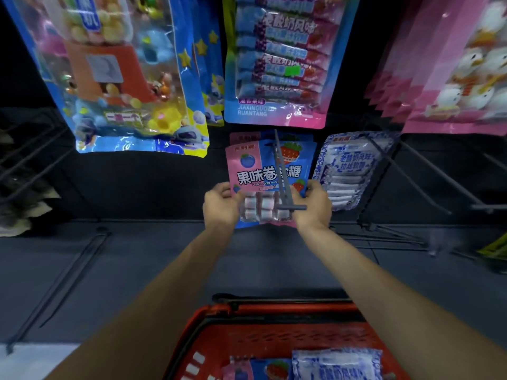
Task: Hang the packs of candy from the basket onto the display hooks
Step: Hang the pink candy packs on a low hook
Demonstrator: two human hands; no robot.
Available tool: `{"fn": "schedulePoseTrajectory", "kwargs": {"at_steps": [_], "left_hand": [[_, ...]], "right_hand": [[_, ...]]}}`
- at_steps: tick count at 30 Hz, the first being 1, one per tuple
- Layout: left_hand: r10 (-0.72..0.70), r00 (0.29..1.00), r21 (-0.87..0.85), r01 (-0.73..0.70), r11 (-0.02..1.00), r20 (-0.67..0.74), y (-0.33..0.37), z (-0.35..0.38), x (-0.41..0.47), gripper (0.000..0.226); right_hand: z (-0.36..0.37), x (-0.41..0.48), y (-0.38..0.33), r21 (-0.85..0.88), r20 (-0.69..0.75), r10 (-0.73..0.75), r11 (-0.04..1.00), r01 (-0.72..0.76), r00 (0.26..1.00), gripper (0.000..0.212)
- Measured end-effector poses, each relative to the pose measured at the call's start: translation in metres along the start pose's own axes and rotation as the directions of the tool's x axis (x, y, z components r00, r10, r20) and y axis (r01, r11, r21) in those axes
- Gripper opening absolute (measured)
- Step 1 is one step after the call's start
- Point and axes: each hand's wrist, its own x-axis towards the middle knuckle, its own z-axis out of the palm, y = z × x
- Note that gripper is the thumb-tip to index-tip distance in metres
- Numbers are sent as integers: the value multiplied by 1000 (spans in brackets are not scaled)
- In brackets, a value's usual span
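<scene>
Both hands grip one pink-and-blue plastic candy pack (260, 171) by its lower corners, fingers curled round it. The left hand (220, 205) is left of the grey metal display hook (284, 174) and the right hand (312, 207) just right of it. The hook's rod crosses the pack's front. Right of the hook hangs a white-and-blue sweets pack (348, 171). Well below it sits the red plastic basket (247, 338), holding more packs.

The hook (282, 171) carries pink-blue candy packs (252, 167) (red basket (274, 311) below).
</scene>
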Motion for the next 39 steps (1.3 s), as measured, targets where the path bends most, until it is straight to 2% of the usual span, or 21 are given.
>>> {"fn": "schedulePoseTrajectory", "kwargs": {"at_steps": [4,9,13,18,32,39], "left_hand": [[62,998,-37,-62,997,-18,0,-1,4,14],[196,973,50,-191,980,-120,5,-2,16,13],[175,964,64,-166,984,-201,7,1,15,2],[166,959,41,-161,986,-231,2,0,20,7],[156,965,12,-157,988,-211,7,-2,35,12],[125,974,19,-124,992,-188,11,1,38,7]], "right_hand": [[1,0,-2,0,-35,-27,1000,27,999,19],[-1,0,-3,72,-159,-104,991,116,982,9],[-3,5,-7,87,-237,-115,986,139,965,14],[-11,8,-10,91,-259,-105,987,133,960,4],[-9,17,-15,70,-227,-83,992,101,970,9],[-10,20,-12,47,-210,-71,995,83,975,9]]}}
